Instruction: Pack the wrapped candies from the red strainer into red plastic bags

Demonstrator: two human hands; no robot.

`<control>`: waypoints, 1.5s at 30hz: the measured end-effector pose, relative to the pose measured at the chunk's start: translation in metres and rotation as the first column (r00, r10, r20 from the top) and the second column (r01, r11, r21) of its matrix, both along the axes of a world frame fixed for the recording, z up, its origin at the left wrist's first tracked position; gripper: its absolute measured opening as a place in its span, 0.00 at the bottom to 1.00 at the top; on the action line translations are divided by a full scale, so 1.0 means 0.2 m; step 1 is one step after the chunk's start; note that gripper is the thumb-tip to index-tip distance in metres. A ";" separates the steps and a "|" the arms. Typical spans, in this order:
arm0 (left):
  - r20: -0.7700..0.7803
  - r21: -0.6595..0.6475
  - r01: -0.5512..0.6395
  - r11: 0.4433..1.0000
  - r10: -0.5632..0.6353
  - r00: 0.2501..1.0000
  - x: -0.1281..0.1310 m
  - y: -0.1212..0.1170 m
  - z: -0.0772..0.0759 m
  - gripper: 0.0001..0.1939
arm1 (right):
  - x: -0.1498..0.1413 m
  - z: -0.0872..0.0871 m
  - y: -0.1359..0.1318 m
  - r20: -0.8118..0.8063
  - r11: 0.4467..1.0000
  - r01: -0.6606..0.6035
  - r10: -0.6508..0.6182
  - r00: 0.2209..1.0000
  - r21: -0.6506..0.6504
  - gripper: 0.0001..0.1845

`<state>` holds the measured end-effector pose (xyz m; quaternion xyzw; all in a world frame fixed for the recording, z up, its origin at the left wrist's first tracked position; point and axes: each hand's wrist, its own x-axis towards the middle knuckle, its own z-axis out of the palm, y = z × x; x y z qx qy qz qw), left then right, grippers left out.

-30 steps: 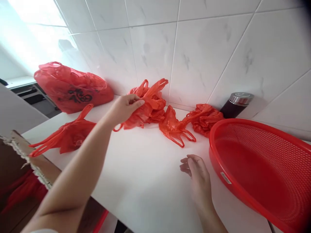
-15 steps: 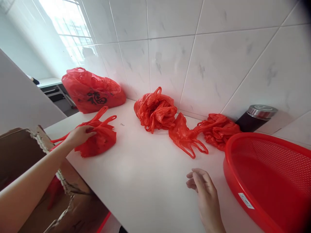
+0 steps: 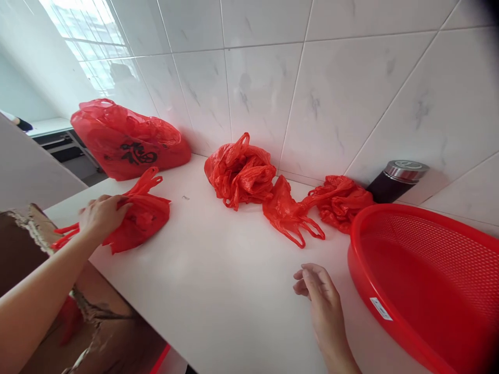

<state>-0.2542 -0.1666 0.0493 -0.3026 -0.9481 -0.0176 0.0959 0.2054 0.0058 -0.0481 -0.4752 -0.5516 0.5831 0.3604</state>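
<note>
My left hand [image 3: 102,214] lies on a flattened stack of red plastic bags [image 3: 146,221] at the left of the white table. Its fingers are spread over the bags, their tips partly out of sight. Bag handles stick out at both ends of the stack. Loosely curled, with nothing in it, my right hand [image 3: 322,298] hovers or rests near the table's front right; contact is unclear. Beyond it lies a loose red plastic bag [image 3: 286,208] with its handles towards me. A crumpled heap of red bags [image 3: 244,174] sits to its left, another red bunch [image 3: 341,200] to its right.
A full red bag with black lettering [image 3: 130,140] stands at the back left against the tiled wall. On the right are a red mesh basket [image 3: 364,265] and a dark bottle with a silver lid [image 3: 397,182]. A torn cardboard box [image 3: 113,332] stands below the table's left edge.
My left hand has slid left across the bag stack and spread out over it. The view has shifted slightly right. My right hand keeps the same loose curl.
</note>
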 end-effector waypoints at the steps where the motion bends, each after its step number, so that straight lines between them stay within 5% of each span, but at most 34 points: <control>1: -0.008 0.006 -0.007 1.000 0.007 1.000 0.01 0.02 -0.01 0.38 | 0.00 0.00 0.00 0.016 1.000 -0.001 0.001 1.000 0.021 0.19; 4: -0.034 0.047 0.002 0.999 -0.001 0.999 0.08 0.10 0.00 0.35 | 0.00 -0.01 0.00 0.088 0.988 -0.026 0.012 0.996 0.151 0.18; 7: -0.082 0.128 0.201 0.971 -0.192 0.978 0.22 0.26 0.06 0.27 | -0.01 -0.01 0.05 0.205 0.906 -0.085 -0.001 0.979 0.414 0.15; 10: -0.100 0.251 0.546 0.799 -0.539 0.836 0.44 0.46 0.12 0.21 | -0.02 0.00 0.15 0.362 0.762 -0.197 -0.052 0.931 0.616 0.16; 12: -0.012 0.313 0.676 0.668 -0.708 0.706 0.62 0.59 0.12 0.19 | -0.04 0.00 0.21 0.509 0.714 -0.325 -0.051 0.859 0.620 0.18; 15: 0.169 0.279 0.762 0.584 -0.811 0.560 0.92 0.76 0.02 0.19 | -0.07 0.01 0.20 0.673 0.684 -0.502 0.020 0.739 0.530 0.20; 21: 0.393 0.191 0.713 0.674 -0.719 0.574 1.29 0.95 -0.29 0.28 | -0.07 0.12 -0.07 0.610 0.616 -0.677 0.371 0.700 0.403 0.20; 24: 0.384 0.229 0.717 0.658 -0.738 0.554 1.32 0.97 -0.39 0.22 | -0.04 0.15 -0.09 0.567 0.632 -0.632 0.345 0.748 0.449 0.16; 27: 0.370 0.313 0.722 0.617 -0.779 0.506 1.32 0.95 -0.45 0.12 | -0.04 0.13 -0.01 0.578 0.636 -0.488 0.079 0.812 0.598 0.15; 32: 0.352 0.459 0.672 0.581 -0.813 0.463 1.35 0.87 -0.51 0.12 | -0.10 0.03 0.09 0.624 0.579 -0.412 -0.225 0.748 0.703 0.12; 39: 0.391 0.603 0.539 0.588 -0.807 0.443 1.24 0.82 -0.49 0.07 | -0.05 0.03 0.15 0.785 0.723 -0.465 -0.172 0.595 0.511 0.13; 45: 0.537 0.721 0.102 0.685 -0.646 0.543 1.07 0.79 -0.42 0.04 | 0.09 0.11 0.15 0.788 0.769 -0.453 -0.105 0.606 0.451 0.25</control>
